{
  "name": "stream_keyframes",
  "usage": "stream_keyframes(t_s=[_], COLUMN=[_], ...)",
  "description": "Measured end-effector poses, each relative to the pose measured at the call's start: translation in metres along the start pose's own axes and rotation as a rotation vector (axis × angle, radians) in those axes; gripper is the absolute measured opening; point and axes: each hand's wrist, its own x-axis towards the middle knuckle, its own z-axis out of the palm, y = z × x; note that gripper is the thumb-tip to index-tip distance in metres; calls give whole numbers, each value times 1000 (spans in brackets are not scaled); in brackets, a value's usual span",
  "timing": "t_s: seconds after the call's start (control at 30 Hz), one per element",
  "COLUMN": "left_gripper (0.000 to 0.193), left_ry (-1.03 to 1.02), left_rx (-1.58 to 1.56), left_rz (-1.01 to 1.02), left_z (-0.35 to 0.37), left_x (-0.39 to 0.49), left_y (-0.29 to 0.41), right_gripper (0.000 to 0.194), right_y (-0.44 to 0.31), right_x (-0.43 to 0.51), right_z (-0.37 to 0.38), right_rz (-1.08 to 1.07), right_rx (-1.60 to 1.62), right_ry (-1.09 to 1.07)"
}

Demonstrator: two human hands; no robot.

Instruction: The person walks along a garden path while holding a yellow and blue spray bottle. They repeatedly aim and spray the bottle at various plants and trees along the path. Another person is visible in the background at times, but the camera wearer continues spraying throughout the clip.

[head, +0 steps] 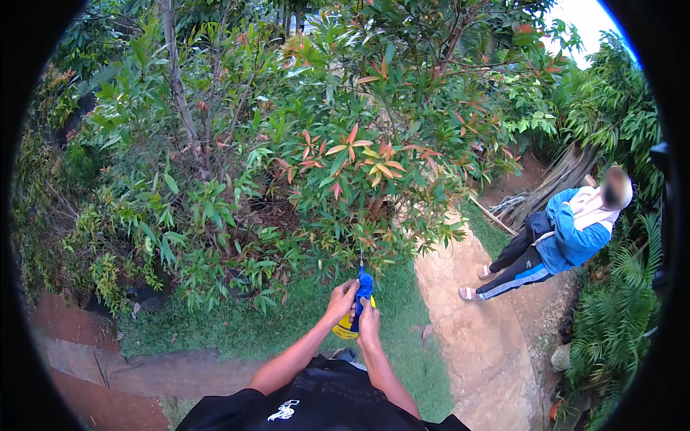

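Observation:
Both my hands are on a hand-held pump sprayer (pixel 366 283) with a blue plastic head and a yellow bottle (pixel 344 328). My left hand (pixel 340 300) grips the left side of the blue head, its thumb near the top. Around the blue handle below, my right hand (pixel 369 321) is closed, partly hiding the bottle. From the head, a narrow blue nozzle (pixel 361 268) points away from me, toward the low leaves of a shrub (pixel 345 215) with green and reddish-orange foliage. Whether liquid leaves the nozzle is too small to tell.
A person (pixel 560 231) in a blue jacket stands to the right on a concrete path (pixel 474 323). Grass (pixel 259 323) lies under the shrubs. Paving slabs (pixel 178 372) run at the lower left, and fern-like fronds (pixel 609 318) border the path's right side.

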Motion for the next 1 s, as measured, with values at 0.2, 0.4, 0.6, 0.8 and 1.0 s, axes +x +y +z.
stream_keyframes(t_s=[0.2, 0.4, 0.6, 0.8, 1.0], left_gripper=[36, 32, 33, 34, 33], left_ry=[46, 83, 73, 49, 43], left_rx=[-62, -69, -54, -51, -57], left_rz=[-26, -81, -114, -122, -111], left_z=[-22, -37, -51, -60, -59], left_x=[-25, -48, -50, -49, -56], left_y=[-5, -7, -25, -37, -29], right_gripper=[32, 29, 27, 27, 27], right_y=[15, 29, 47, 59, 56], right_x=[-26, -43, -48, -50, -53], right_z=[15, 23, 27, 28, 30], right_rz=[53, 131, 146, 157, 157], right_rx=[-7, 19, 52, 94, 64], right_ry=[-30, -51, -61, -39, -54])
